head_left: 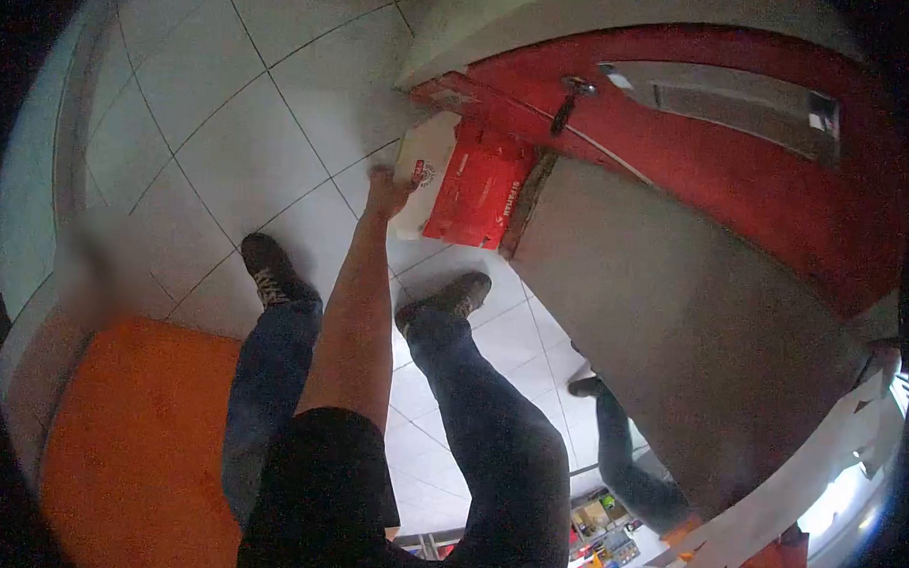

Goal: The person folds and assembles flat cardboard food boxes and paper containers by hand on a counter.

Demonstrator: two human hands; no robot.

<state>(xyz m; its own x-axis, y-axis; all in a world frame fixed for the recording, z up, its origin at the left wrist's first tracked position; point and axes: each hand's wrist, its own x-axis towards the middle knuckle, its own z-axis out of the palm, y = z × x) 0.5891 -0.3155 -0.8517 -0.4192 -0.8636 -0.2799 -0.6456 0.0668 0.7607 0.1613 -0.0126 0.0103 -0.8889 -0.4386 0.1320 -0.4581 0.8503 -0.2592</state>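
Note:
My left hand (390, 190), at the end of a bare forearm, reaches down past my knees. Its fingers are closed on the left side of a red and white cardboard box (478, 183) with printing on it. The box sits low beside the red cabinet front (680, 122) and the edge of a grey-brown panel (664, 301). I cannot tell whether the box rests fully on the floor. My right hand is out of view.
My shoes (271, 270) stand on white floor tiles (200, 105). An orange surface (139, 423) lies to the left. Beyond the panel show another person's leg (624, 460) and several small colourful packages (606, 535). A metal fitting (579, 86) is on the red front.

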